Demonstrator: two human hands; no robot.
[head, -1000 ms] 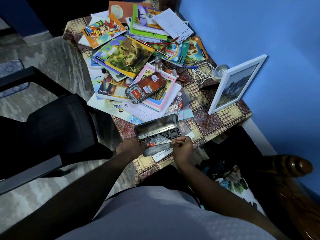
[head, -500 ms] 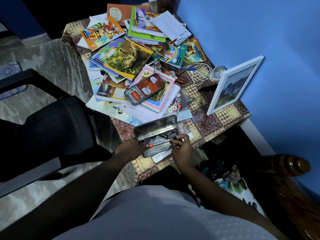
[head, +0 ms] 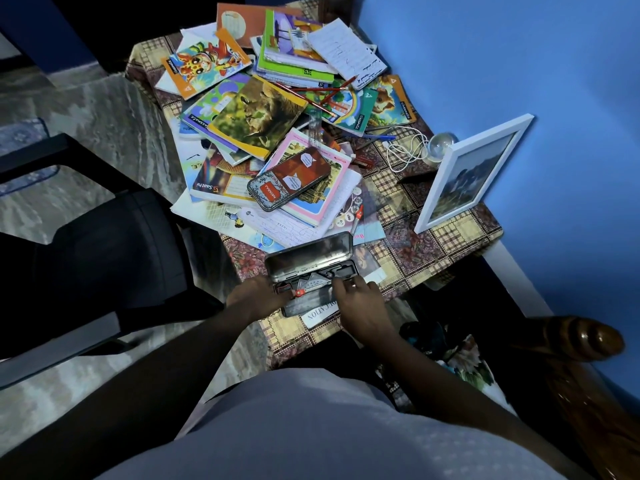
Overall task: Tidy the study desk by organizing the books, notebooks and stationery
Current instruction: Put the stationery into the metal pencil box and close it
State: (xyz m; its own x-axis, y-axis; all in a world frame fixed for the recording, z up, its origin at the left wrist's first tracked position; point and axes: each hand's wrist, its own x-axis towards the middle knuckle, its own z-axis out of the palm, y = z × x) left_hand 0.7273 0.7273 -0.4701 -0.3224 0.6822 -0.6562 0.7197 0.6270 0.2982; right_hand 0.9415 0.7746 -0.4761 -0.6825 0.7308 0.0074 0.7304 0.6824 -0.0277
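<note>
An open metal geometry box (head: 308, 252) lies at the desk's near edge, lid tipped back. Inside it are a protractor and a compass with a red hinge (head: 300, 292). My left hand (head: 254, 299) grips the box's left end, thumb beside the red hinge. My right hand (head: 360, 299) pinches the compass's other end over the tray. Beyond lies a jumble of notebooks, among them a lion-cover notebook (head: 256, 116), with a closed red-labelled tin (head: 289, 178) on top. Red pencils (head: 311, 95), a clear ruler (head: 315, 129), a blue pen (head: 381, 136) and a second compass (head: 356, 218) lie scattered.
A white picture frame (head: 471, 171) leans against the blue wall on the right, with a white cable (head: 405, 150) and a small glass globe (head: 441, 143) beside it. A black chair (head: 104, 254) stands left of the desk. A wooden bedpost (head: 581, 337) sits lower right.
My right hand has shifted a little left and down, bringing the compass lower into the box's tray. My left hand stays at the box's left end.
</note>
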